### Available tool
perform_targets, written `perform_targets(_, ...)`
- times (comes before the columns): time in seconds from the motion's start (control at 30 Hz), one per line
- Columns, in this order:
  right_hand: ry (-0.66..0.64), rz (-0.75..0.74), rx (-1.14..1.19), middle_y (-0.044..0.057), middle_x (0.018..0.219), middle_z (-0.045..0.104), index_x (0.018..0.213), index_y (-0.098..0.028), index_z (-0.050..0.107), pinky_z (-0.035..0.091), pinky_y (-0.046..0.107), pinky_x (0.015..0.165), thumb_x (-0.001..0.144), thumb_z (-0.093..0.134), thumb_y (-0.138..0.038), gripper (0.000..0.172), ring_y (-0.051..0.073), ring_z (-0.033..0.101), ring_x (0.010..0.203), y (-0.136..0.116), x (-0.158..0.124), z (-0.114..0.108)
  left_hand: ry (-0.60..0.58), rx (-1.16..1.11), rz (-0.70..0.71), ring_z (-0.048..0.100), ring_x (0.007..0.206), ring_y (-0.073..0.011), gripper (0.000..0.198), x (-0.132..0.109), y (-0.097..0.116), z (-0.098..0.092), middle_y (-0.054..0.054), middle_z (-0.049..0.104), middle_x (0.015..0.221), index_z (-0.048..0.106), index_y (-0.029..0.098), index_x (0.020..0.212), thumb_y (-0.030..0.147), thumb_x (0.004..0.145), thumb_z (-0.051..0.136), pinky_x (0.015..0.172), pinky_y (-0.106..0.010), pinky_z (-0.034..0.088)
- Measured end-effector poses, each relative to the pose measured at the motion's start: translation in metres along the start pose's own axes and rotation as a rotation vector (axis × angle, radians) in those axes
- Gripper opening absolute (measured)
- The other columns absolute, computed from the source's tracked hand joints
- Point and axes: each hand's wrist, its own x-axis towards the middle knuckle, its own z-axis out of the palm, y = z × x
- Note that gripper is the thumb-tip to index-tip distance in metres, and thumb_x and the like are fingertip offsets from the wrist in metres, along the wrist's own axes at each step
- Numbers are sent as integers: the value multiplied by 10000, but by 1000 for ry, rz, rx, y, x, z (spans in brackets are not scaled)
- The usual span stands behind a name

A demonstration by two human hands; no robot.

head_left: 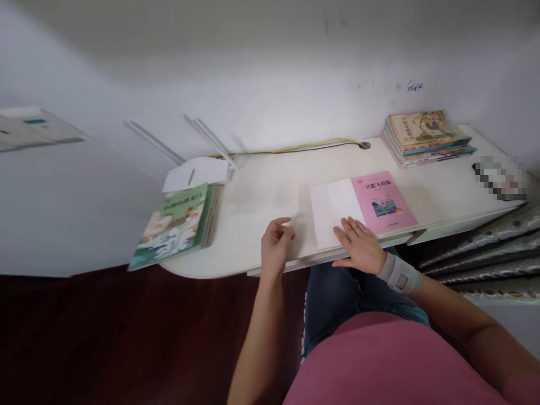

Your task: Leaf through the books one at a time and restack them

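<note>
While resting with right hand flat upon white page of open book, grasps nothing; has book at twelve o'clock, on table. With left hand, curls loosely around nothing visible, having book at two o'clock. Cannot see page part beneath right fingers, nor make out pixelated dark thing, two o'clock from right hand.

A home, apparently — white desk, router, stacked storybooks, pen-scribbled wall.
</note>
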Motion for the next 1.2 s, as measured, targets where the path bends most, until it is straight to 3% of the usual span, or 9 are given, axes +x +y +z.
perform_targets(0.1, 54, -5, 126, 196, 1467, 436, 1414, -113, 457, 296, 445, 1142, 884, 508, -564, 698, 306, 365, 1383, 3, -6, -1, 42, -227, 41, 498, 578, -124, 246, -8, 28, 6, 61, 434, 578, 557, 224, 913, 371, 718, 590, 701, -295, 462)
perform_targets(0.2, 162, 35, 394, 134, 1398, 532, 1368, -159, 512, 380, 389, 1100, 968, 363, -311, 453, 215, 460, 1316, 15, -11, -6, 32, -235, 160, 547, 622, -143, 261, -23, 63, 14, 33, 479, 642, 558, 246, 948, 428, 763, 586, 751, -348, 501)
perform_targets(0.3, 327, 248, 744, 86, 1119, 693, 1208, -199, 624, 516, 378, 934, 973, 331, -363, 409, 205, 636, 1045, 35, -20, -8, 1, -164, 340, 632, 834, -194, 384, -35, 80, 25, -19, 579, 805, 525, 264, 1134, 506, 837, 525, 897, -421, 497)
perform_targets(0.43, 503, 577, 1129, 25, 817, 698, 988, -208, 660, 565, 401, 767, 902, 449, -559, 418, 211, 664, 800, 71, -33, -9, 46, 46, 493, 470, 1275, -275, 566, -22, 58, 51, -133, 507, 1301, 397, 243, 1330, 544, 863, 508, 1074, -475, 374)
perform_targets(0.57, 564, 594, 1316, 37, 984, 707, 1064, -225, 608, 548, 394, 831, 827, 573, -569, 419, 214, 662, 934, 102, -37, -13, -142, 193, 346, 324, 1390, -333, 823, 18, 24, 85, -250, 223, 1521, 134, 157, 1476, 553, 861, 509, 1094, -514, 336)
perform_targets(0.73, 500, 664, 1180, 52, 970, 709, 1113, -201, 554, 545, 380, 780, 821, 554, -561, 464, 215, 661, 888, 130, -35, -17, -317, 401, 346, 171, 1459, -333, 860, 54, 20, 118, -273, 175, 1556, 79, 69, 1499, 524, 884, 472, 1162, -495, 219)
perform_targets(0.83, 453, 714, 917, 88, 932, 709, 1241, -143, 483, 533, 391, 766, 842, 526, -519, 550, 232, 662, 840, 149, -32, -17, -388, 617, 312, 167, 1459, -349, 786, 61, 27, 131, -243, 195, 1568, 144, 80, 1508, 516, 910, 409, 1161, -526, 193)
perform_targets(1.03, 161, 780, 104, 203, 1286, 578, 1384, -83, 394, 406, 474, 972, 900, 482, -425, 599, 327, 526, 1178, 172, -20, -21, -457, 928, 242, 170, 1454, -374, 724, 56, 31, 141, -235, 237, 1557, 264, 58, 1485, 536, 941, 270, 1151, -568, 156)
perform_targets(1.2, 19, 819, -84, 190, 1210, 601, 1206, -136, 584, 431, 434, 886, 913, 469, -485, 470, 327, 535, 1116, 182, -2, -34, -422, 922, 247, 187, 1450, -374, 717, 42, 26, 136, -259, 255, 1543, 262, 32, 1473, 515, 942, 276, 1143, -580, 161)
